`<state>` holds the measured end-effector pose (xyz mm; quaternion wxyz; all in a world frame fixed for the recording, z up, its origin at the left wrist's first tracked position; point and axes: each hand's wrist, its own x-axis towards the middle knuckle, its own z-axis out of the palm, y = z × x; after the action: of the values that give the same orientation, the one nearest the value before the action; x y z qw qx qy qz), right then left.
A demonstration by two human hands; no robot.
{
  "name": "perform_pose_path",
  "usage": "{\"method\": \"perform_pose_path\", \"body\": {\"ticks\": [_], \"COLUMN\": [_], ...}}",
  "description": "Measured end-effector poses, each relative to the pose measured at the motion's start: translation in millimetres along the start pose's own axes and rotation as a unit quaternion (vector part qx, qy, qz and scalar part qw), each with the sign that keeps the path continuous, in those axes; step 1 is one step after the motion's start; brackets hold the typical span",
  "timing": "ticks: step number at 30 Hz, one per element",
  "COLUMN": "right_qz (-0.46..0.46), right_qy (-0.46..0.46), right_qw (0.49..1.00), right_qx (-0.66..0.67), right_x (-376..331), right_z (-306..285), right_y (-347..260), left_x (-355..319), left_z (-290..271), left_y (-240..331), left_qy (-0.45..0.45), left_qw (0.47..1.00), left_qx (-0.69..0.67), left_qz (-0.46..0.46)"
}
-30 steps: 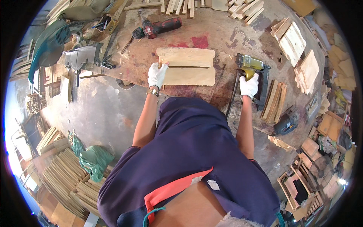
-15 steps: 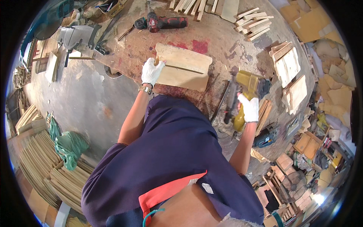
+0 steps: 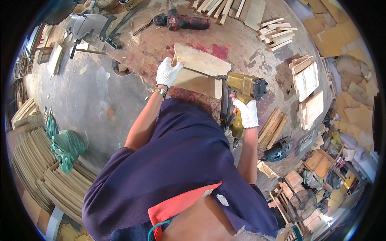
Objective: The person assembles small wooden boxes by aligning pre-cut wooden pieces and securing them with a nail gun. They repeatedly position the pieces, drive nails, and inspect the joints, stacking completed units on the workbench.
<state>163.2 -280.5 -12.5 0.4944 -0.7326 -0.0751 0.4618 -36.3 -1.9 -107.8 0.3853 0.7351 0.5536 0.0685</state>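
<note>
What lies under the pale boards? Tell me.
The bench top shows around the pale boards, with red stains just beyond their far edge. Directly underneath, the boards cover everything, so I cannot tell what lies there.

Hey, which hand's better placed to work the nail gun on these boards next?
Your right hand, most likely: it grips the yellow nail gun, which is at the right end of the boards. Your left hand holds their left end.

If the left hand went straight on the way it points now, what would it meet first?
Most likely the far pale board: the left hand seems to touch it at its left end, though depth is unclear here.
</note>
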Motion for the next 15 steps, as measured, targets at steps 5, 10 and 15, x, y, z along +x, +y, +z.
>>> {"method": "perform_pose_path", "body": {"ticks": [5,10,15], "right_qz": [0.004,-0.009,-0.019], "right_qy": [-0.007,-0.012,-0.042], "right_qw": [1.0,0.995,0.998], "right_qx": [-0.015,-0.099,-0.048], "right_x": [5,4,0], "right_z": [-1,1,21], "right_y": [5,-2,-15], "left_x": [1,2,3], "left_z": [4,7,8], "left_y": [-5,-9,-11], "left_qy": [0.009,0.006,-0.004], "left_qw": [1.0,1.0,1.0], "left_qx": [0.002,0.013,-0.01], "left_qz": [0.005,0.006,-0.003]}}
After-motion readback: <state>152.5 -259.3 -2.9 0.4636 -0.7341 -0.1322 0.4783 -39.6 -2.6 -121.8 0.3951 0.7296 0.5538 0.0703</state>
